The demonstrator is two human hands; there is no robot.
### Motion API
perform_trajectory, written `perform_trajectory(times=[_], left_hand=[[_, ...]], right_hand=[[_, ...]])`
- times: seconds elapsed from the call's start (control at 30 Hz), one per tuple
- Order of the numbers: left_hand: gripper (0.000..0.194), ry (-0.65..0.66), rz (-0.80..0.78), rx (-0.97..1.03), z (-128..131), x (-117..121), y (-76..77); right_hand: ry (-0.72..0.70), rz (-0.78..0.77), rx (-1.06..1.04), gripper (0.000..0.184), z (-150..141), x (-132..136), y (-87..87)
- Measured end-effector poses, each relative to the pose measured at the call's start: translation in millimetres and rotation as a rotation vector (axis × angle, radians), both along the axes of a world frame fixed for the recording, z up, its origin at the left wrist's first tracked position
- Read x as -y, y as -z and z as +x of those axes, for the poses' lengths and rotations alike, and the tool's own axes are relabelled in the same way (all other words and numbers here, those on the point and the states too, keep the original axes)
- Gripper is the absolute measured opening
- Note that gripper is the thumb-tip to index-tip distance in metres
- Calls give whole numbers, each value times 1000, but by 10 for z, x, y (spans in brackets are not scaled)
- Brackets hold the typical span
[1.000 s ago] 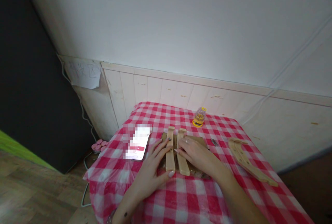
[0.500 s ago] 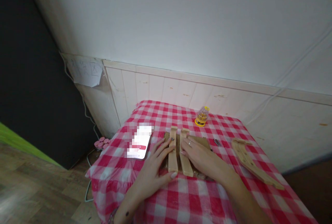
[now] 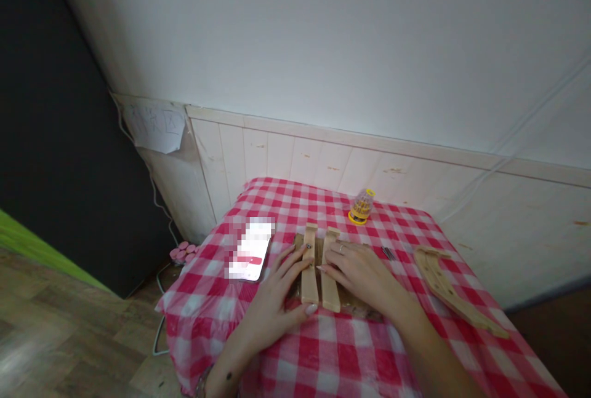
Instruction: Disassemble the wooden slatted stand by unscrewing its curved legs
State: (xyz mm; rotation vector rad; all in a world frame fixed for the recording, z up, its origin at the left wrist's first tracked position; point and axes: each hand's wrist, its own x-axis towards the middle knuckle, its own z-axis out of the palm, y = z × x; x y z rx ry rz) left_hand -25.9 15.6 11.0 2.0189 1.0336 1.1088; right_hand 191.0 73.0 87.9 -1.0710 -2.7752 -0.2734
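Two pale wooden strips lie side by side, lengthwise to me, on a brown plastic-wrapped slab (image 3: 357, 307). My left hand (image 3: 276, 290) rests over the left wooden strip (image 3: 309, 287), fingers spread across it and thumb by its near end. A small dark screw or hole shows near that strip's far half. Fingers of my right hand (image 3: 357, 267) bend over the right wooden strip (image 3: 330, 296), gripping it from the right. The right thumb points into the gap between both strips; its tip looks bare. Part of the slab is hidden under my hands.
A phone (image 3: 252, 250) with a lit screen lies left. Behind stands a yellow-capped screwdriver-bit holder (image 3: 361, 207). Small metal pieces (image 3: 388, 253) and curved wooden parts (image 3: 450, 290) lie right. The checkered tablecloth (image 3: 300, 355) covers the table, which meets the wall (image 3: 318, 155).
My right hand has shifted slightly on the right strip, its thumb now stretched further toward the gap. The right strip has turned a little straighter. My left hand stays in place.
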Motion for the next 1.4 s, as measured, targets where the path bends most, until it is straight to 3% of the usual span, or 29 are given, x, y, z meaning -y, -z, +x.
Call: perform_trajectory(times=[0.3,0.43,0.6,0.73,0.87,1.17,1.4], left_hand=[[61,11,13,-14,-4,-2,-5],[62,14,8,-8,-6,-2,-4],[63,19,-2,3,-6,3,-14],[62,20,-24,6,-1,10,-34],[62,21,-26,9,2,10,-35],[61,21,16,-7,-11,-3,0],[62,14,-2,-10,-7,0,-22]], right_hand=[[-104,-120,-143,20,58,-27,281],[-90,-104,-94,16,76,44,191],[-67,59,28,11,35,90,18],[8,102,33,20,25,79,-48],[40,114,16,25,23,61,-31],[-95,32,-49,15,20,22,104],[-77,80,2,16,70,79,3]])
